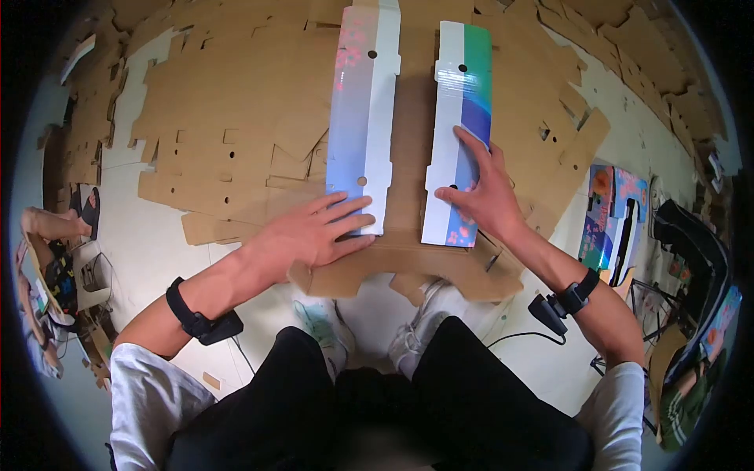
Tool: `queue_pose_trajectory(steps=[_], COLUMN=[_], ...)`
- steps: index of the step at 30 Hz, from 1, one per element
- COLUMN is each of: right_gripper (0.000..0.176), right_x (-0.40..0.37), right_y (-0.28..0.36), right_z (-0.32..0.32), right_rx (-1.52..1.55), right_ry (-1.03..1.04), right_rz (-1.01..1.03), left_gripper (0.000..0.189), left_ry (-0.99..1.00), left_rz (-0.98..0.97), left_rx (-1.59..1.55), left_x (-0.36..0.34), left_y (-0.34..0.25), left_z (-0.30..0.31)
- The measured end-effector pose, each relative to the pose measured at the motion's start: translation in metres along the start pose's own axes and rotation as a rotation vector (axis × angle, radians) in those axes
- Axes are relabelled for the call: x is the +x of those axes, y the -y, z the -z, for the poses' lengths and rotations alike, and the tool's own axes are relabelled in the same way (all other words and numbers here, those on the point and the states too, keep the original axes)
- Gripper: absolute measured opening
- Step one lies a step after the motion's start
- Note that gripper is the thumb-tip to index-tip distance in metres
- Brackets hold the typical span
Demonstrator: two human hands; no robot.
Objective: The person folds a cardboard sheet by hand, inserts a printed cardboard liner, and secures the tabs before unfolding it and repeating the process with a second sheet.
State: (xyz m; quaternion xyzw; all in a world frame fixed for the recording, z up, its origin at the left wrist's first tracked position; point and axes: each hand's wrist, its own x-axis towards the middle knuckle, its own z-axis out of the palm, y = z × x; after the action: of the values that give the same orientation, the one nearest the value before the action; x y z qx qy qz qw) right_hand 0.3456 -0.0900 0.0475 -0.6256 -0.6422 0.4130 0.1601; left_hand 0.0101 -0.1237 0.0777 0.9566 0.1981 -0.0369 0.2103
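Observation:
A long printed cardboard flap (355,125), pink fading to blue with a white strip along its inner side, lies lengthwise before me. My left hand (318,231) rests on its near end, fingers spread. Parallel to it on the right is a second cardboard flap (475,94), green, blue and white with pink flowers. My right hand (487,184) lies over its lower part, thumb and index finger apart on the surface; the other fingers are partly hidden. Brown cardboard (410,141) shows between the two flaps, and a cut brown edge (353,271) faces my shoes.
Flattened brown cardboard sheets (212,102) with slots and holes cover the floor. On the right stand a flowered printed box (601,212) and a black bag-like object (695,243). Another person's leg (55,222) and sandal are at the left.

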Motion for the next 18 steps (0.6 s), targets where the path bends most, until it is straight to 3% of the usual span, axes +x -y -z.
queue_pose_trajectory(steps=[5,8,10,11,14,17,18], right_gripper=[0.093,0.079,0.068,0.049,0.037,0.03,0.031], right_x=[-0.004,0.007,0.012,0.007,0.01,-0.016,-0.026], right_y=[-0.008,-0.022,-0.027,-0.021,-0.038,-0.046,-0.044], right_z=[-0.003,0.016,0.03,0.035,0.054,0.042,0.038], right_rx=[0.033,0.123,0.298,0.483,0.649,0.555,0.333], right_ry=[-0.053,0.028,0.14,0.157,0.061,-0.197,-0.251], right_rz=[0.02,0.067,0.083,-0.029,-0.351,-0.31,-0.249], left_gripper=[0.06,0.061,0.069,0.072,0.084,0.092,0.094], left_ry=[-0.182,-0.274,-0.415,-0.473,-0.531,-0.592,-0.625], left_rz=[0.151,0.716,0.784,0.818,0.909,0.964,0.979], left_rx=[-0.342,-0.219,-0.436,-0.561,-0.778,-0.829,-0.834], left_x=[-0.005,-0.004,-0.001,0.001,0.003,0.007,0.009], left_y=[0.022,0.006,0.02,0.021,0.028,0.024,0.019], left_z=[-0.018,-0.012,-0.034,-0.039,-0.055,-0.052,-0.047])
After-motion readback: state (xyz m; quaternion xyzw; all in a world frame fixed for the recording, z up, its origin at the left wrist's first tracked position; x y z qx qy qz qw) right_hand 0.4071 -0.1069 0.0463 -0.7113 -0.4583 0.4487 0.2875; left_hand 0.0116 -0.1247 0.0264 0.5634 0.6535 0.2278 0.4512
